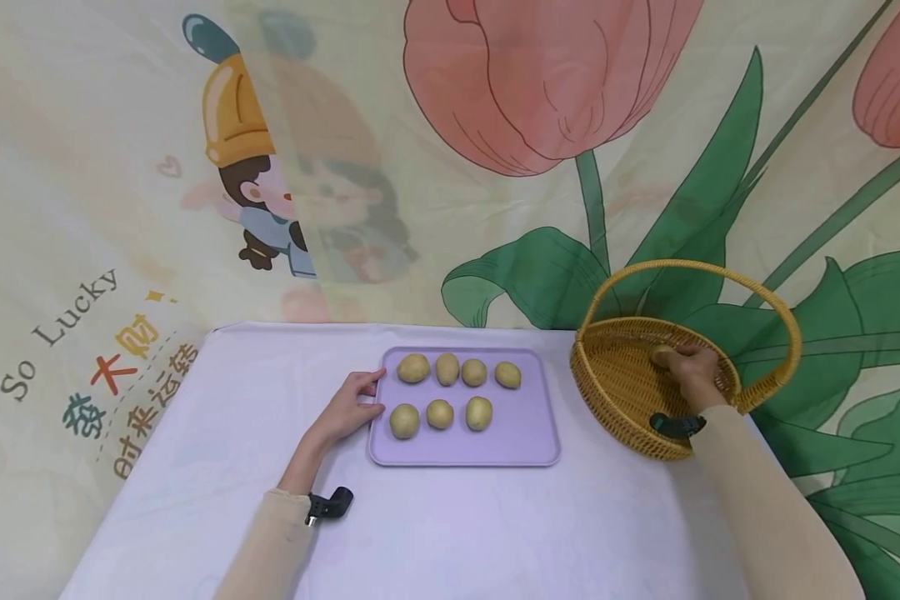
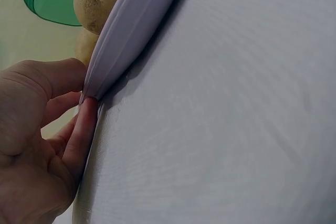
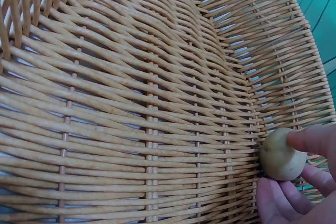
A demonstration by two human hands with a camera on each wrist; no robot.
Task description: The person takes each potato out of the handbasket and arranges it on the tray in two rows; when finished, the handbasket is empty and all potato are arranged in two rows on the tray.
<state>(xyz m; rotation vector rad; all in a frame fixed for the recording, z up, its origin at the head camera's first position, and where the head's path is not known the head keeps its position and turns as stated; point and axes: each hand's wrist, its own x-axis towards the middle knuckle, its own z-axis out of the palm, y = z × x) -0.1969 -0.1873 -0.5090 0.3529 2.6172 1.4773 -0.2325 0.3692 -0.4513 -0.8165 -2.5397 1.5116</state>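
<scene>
A wicker basket [image 1: 618,417] with a tall arched handle stands on the right of the table. Inside it, my right hand [image 1: 696,371] pinches a potato [image 3: 281,156] between thumb and fingers, close to the woven wall in the right wrist view. My left hand [image 1: 351,407] holds the left edge of a purple tray [image 1: 521,437]. The left wrist view puts the thumb against the tray's rim and a finger below it. Several potatoes [image 1: 439,414] lie on the tray in two rows, the back row longer than the front one.
White cloth [image 1: 457,533] covers the table under tray and basket. A printed curtain [image 1: 495,242] with tulips and a cartoon figure hangs right behind the table. The basket's handle [image 1: 690,265] arches above the right hand.
</scene>
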